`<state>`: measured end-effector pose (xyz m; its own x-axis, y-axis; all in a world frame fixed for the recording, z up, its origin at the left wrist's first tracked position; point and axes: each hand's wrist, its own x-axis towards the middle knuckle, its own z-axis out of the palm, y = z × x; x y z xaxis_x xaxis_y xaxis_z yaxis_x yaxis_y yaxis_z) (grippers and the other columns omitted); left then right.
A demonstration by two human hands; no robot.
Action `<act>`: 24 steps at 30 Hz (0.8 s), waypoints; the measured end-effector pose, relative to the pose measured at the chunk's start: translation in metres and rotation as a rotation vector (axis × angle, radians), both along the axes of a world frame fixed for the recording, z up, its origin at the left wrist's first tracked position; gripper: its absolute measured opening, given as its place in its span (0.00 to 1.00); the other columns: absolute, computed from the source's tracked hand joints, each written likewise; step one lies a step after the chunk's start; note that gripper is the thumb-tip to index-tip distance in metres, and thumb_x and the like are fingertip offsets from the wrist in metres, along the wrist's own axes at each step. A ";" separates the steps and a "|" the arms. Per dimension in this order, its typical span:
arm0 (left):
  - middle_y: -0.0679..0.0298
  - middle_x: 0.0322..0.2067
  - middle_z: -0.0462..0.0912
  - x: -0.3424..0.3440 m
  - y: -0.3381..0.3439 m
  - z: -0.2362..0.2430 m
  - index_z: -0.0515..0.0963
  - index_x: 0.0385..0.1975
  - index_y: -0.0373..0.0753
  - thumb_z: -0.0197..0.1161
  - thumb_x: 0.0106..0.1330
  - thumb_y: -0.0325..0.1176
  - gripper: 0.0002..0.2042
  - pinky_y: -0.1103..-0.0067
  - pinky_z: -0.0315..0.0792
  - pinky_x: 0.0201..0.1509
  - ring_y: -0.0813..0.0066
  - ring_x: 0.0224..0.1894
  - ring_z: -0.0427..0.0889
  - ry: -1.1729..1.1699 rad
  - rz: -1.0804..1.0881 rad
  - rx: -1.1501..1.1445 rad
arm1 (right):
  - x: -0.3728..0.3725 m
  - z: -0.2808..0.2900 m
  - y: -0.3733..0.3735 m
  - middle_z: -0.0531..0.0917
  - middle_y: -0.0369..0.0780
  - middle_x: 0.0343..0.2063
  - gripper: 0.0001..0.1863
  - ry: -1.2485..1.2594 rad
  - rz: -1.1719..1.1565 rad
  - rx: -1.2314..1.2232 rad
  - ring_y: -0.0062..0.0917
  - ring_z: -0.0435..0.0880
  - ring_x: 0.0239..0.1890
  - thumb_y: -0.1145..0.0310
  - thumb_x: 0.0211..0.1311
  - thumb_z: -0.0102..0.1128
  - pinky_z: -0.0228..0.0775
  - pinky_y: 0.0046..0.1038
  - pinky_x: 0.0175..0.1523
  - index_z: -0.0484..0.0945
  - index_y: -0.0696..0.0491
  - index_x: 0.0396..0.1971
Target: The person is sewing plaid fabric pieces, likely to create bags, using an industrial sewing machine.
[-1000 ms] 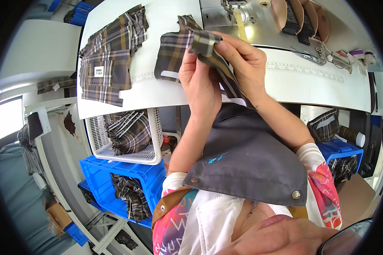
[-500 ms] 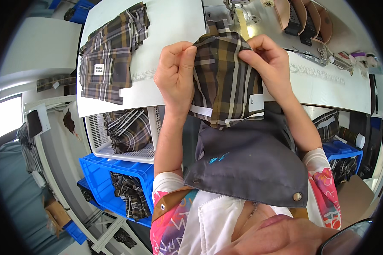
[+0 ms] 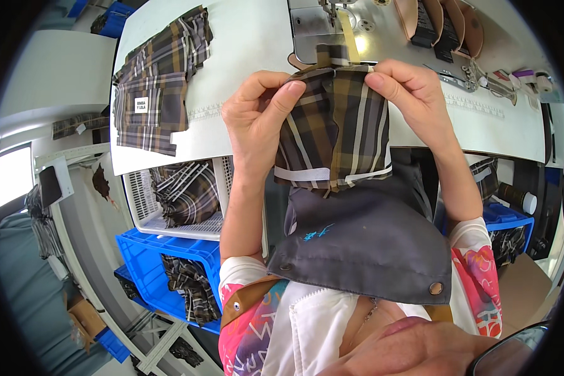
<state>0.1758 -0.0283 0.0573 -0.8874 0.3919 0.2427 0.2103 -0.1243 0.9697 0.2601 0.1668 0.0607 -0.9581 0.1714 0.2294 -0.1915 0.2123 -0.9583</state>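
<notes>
A brown, black and white plaid fabric piece (image 3: 362, 128) hangs between my hands over the table's front edge. My left hand (image 3: 260, 113) pinches its upper left corner between thumb and fingers. At the upper right corner, my right hand (image 3: 410, 94) holds it the same way. A seam runs down the middle of the cloth, and pale strips line its lower edge. Its top part lies toward the sewing machine (image 3: 338, 12), just beyond my hands. Folded plaid pieces (image 3: 163, 78), one with a white label, lie on the table to the left.
The white table (image 3: 232, 37) carries a clear ruler strip (image 3: 473, 103) and brown holders (image 3: 413, 22) at the back right. Below on the left, a white basket (image 3: 141, 210) and a blue crate (image 3: 138, 250) hold plaid cloth. Another blue bin (image 3: 504, 216) stands right.
My hands have drawn the cloth wider and flatter, the right one moving to the right. The middle seam now shows more plainly, and the white tag at the lower right is out of sight.
</notes>
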 end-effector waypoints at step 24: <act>0.71 0.21 0.78 0.000 -0.004 0.019 0.81 0.28 0.32 0.66 0.56 0.25 0.04 0.91 0.60 0.27 0.90 0.23 0.69 -0.140 -0.200 -0.092 | 0.016 0.034 0.017 0.78 0.30 0.19 0.08 -0.188 0.071 -0.003 0.07 0.71 0.24 0.69 0.55 0.63 0.60 0.12 0.29 0.80 0.60 0.28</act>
